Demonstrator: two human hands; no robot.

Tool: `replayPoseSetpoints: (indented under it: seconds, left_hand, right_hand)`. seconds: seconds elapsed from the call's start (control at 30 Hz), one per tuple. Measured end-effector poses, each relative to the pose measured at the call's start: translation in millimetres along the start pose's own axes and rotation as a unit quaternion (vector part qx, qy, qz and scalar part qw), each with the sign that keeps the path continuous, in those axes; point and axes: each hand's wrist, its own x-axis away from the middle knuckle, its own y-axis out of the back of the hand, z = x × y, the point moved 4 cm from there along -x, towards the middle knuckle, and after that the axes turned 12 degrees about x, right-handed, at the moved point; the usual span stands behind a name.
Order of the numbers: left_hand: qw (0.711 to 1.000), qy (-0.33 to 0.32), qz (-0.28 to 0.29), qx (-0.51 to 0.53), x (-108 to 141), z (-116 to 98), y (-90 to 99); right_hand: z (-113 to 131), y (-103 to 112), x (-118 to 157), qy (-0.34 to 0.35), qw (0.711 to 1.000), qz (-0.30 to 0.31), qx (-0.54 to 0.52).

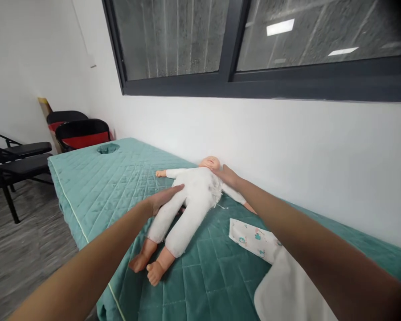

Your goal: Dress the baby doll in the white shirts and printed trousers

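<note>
A baby doll (200,185) with a white cloth body and bare plastic hands and feet lies on its back, its head away from me. My left hand (165,198) is wrapped around its thigh near the hip, thumb on top; fingertips show dimly between the legs. My right hand (230,177) rests flat against the doll's upper chest and shoulder by the chin, thumb apart from the stretched fingers. Loose white threads hang at the doll's side. Beneath my right forearm lies a white printed cloth (252,238), partly hidden, beside a plain white cloth (292,290).
The doll lies on a bed with a green quilted cover (137,160) that has a round hole (108,148) near its far left end. A white wall and a dark window frame (227,82) border the bed. Black chairs (23,162) stand at the left.
</note>
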Motion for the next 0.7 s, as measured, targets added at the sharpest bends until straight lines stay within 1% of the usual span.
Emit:
replayPoseSetpoints:
  seconds: [0.07,0.1,0.17,0.2,0.27,0.33,0.37,0.43,0.53,0.57,0.63,0.7]
  left_hand:
    - [1.0,-0.004,0.002,-0.001,7,-6,-6.6]
    - [1.0,-0.005,0.01,-0.004,12,-10,-12.8]
    - [0.999,-0.017,0.039,-0.009,23,-16,-32.7]
    - [0.998,-0.031,0.056,-0.012,30,-19,-46.6]
    - [0.994,-0.066,0.083,-0.026,46,-19,-81.3]
    - [0.989,-0.089,0.109,-0.044,63,-7,-123.5]
    - [0.987,-0.091,0.126,-0.049,71,4,-146.5]
    - [0.981,-0.081,0.169,-0.039,87,32,-193.7]
    - [0.973,-0.045,0.227,-0.002,106,84,-259.0]
    - [0.971,-0.03,0.239,0.006,110,102,-277.8]
    - [0.968,-0.001,0.252,0.012,116,133,-309.8]
    - [0.968,0.012,0.251,0.009,118,158,-333.8]
  right_hand:
    - [9,16,9,-0.005,1.0,0.018,0.004]
    - [14,28,16,-0.005,1.0,0.02,0.005]
    - [24,59,33,-0.006,1.0,0.018,0.011]
    - [28,76,42,-0.009,1.0,0.013,0.018]
    - [30,114,64,-0.019,0.999,-0.007,0.042]
    - [19,152,88,-0.028,0.997,-0.028,0.073]
    - [8,169,101,-0.034,0.995,-0.035,0.089]
    - [-26,200,131,-0.058,0.991,-0.037,0.118]
    - [-93,235,185,-0.114,0.985,-0.02,0.132]
    - [-116,244,205,-0.127,0.984,-0.021,0.127]
    - [-157,258,240,-0.15,0.98,-0.043,0.12]
    - [-189,265,267,-0.169,0.976,-0.053,0.125]
